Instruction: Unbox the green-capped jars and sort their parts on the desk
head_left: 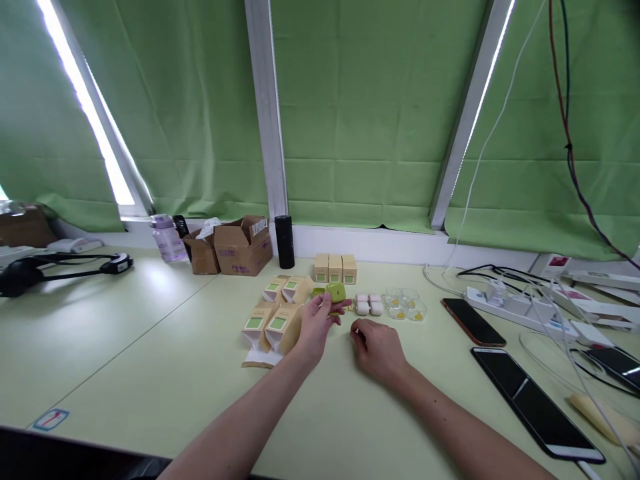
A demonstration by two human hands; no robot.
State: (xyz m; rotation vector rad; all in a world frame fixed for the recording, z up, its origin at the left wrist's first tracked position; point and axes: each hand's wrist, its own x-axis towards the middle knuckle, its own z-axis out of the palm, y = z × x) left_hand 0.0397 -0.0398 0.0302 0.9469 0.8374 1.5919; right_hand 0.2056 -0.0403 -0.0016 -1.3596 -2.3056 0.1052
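Between the thumb and fingers of my left hand (pixel 316 323) is a small, rounded, glossy green case (pixel 336 291). Another bit of green (pixel 318 291) shows just behind it, partly covered. My right hand (pixel 379 348) rests on the table with its fingers curled; whether anything is inside them is hidden. Left of my left hand lie several opened tan cartons (pixel 283 323) with green labels. Small pinkish-white cases (pixel 369 305) sit beyond my right hand, beside clear rounded cases (pixel 405 305) with yellow inside.
Three tan boxes (pixel 335 269) stand in a row behind. Further back are a black cylinder (pixel 285 242), cardboard boxes (pixel 243 245) and a purple bottle (pixel 167 238). On the right lie phones (pixel 535 400), a power strip (pixel 520 310) and loose cables. A headset (pixel 65 267) is at left.
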